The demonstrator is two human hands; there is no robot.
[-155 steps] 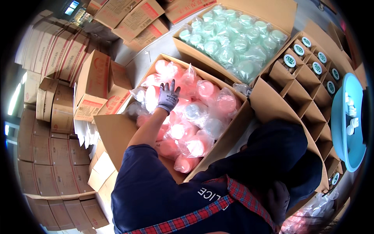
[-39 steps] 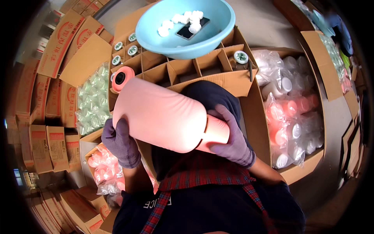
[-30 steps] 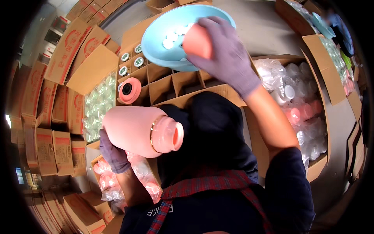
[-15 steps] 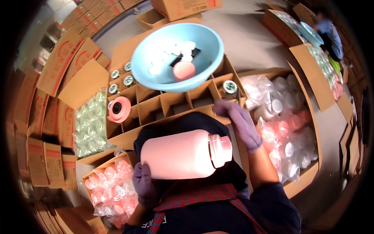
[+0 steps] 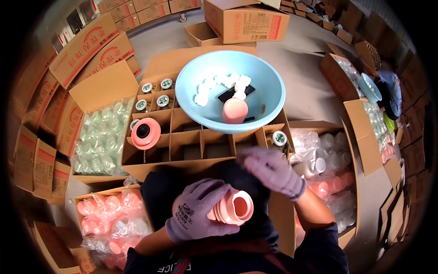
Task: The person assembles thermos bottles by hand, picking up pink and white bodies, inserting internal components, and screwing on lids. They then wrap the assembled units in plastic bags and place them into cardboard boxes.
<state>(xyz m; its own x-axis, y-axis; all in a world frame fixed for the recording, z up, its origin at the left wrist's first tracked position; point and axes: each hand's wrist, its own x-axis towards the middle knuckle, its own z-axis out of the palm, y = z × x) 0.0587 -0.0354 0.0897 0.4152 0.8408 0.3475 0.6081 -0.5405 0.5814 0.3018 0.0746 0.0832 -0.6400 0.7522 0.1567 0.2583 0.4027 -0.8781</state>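
Observation:
My gloved left hand [image 5: 198,212] is wrapped around a pink bottle [image 5: 223,209] above my lap. Its uncapped mouth points right and up, and the glove hides most of the body. My gloved right hand [image 5: 276,173] hovers above and to the right of the bottle, apart from it; motion smears its fingertips. Beyond both hands stands a divided carton [image 5: 159,165] with several bottles with white-and-green tops in its cells. A pink lid with a black centre [image 5: 146,133] sits at its left front. On the carton rests a light-blue basin [image 5: 267,86].
The basin contains a large pink cap [image 5: 235,111], small white pieces [image 5: 203,93] and a dark flat rectangle [image 5: 228,94]. Bagged pink parts [image 5: 112,219] and green parts [image 5: 102,137] fill boxes at left. Another box [image 5: 349,182] with bagged parts stands at right. A person [image 5: 388,91] is far right.
The bottle has turned from lying across my lap to showing its open mouth. My left hand has shifted from its base to around it. My right hand has come nearer; the view has shifted.

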